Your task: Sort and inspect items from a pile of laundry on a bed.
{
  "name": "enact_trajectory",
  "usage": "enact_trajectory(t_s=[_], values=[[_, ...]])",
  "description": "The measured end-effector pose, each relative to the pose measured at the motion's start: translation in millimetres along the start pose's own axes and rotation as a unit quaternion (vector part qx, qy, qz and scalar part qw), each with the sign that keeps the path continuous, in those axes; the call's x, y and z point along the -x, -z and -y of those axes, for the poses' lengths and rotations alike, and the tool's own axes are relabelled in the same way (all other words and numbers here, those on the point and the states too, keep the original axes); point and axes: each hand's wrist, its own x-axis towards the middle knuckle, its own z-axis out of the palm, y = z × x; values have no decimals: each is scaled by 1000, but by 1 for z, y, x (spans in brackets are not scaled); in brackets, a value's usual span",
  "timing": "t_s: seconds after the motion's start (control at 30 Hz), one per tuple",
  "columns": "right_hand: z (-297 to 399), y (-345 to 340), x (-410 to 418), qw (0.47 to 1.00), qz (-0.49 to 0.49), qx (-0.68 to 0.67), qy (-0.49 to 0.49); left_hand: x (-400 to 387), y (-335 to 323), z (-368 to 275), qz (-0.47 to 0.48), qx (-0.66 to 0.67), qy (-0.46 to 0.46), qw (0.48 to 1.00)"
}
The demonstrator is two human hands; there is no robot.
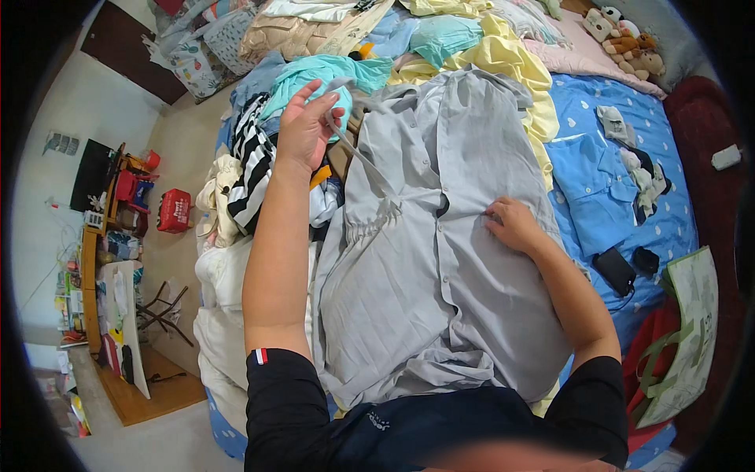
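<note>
A light grey button-front garment [389, 283] lies spread on the bed before me, its row of buttons running down the middle and its fabric gathered at the waist on the left. My left hand [309, 127] is raised at the upper left, holding a grey fabric strap [363, 158] that runs down to the garment's waist. My right hand [512, 223] rests on the garment's right half, fingers slightly bent against the cloth. Its lower end is bunched near my body.
Left of the garment lie a black-and-white striped cloth [250, 159] and white bedding [221, 318]. Yellow fabric [519, 65] borders its top. On the right are a folded blue shirt [590, 189], a black power bank [614, 271] and a green-white bag [687, 336].
</note>
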Motion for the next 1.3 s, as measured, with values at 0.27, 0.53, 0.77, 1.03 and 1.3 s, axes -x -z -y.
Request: enact_trajectory(t_s=[0.27,0.53,0.77,1.03,1.3], values=[[5,7,4,1000,3,-17,4,25,57,68,-58,-158,102,980],[21,30,14,992,27,-105,-62,82,86,128,-128,-226,53,964],[13,77,51,981,-35,-142,-129,125,89,136,-133,-204,3,970],[-17,104,153,904,-81,-259,-331,221,99,123,4,-561,78,824],[-45,93,179,858,-67,-337,-381,221,154,133,-101,-293,247,918]])
